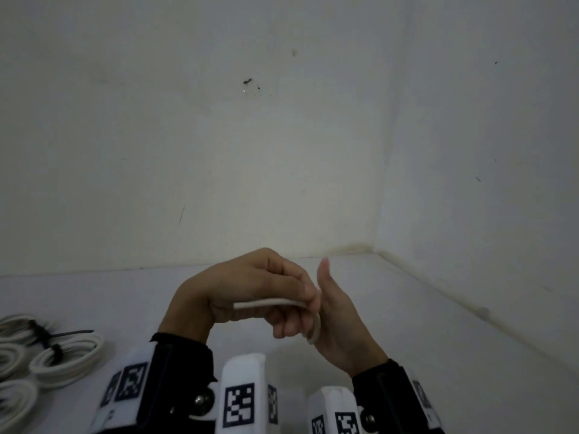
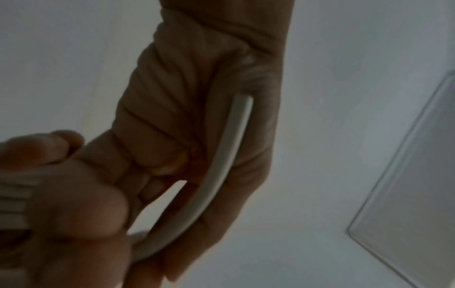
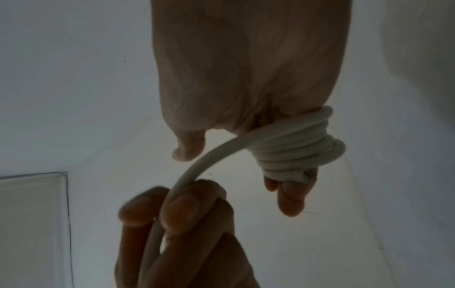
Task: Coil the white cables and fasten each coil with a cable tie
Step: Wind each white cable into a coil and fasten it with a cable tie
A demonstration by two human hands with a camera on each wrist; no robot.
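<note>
Nearest, the left hand [image 1: 250, 296] pinches the free end of a white cable [image 3: 211, 155] in curled fingers, raised above the desk [image 1: 391, 308]. The cable's turns wrap the straight fingers [image 3: 290, 196] of the right hand [image 1: 341, 324]. Finished coils [image 1: 67, 358] with black cable ties [image 1: 56, 350] lie at the desk's left. Behind stands a white wall [image 1: 282, 136].

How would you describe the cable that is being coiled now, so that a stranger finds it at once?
Look at the two hands raised in front of the wall corner. The white cable is wound around the right hand, its free end gripped by the left hand. Unlike the coils lying left, it has no black tie.
</note>
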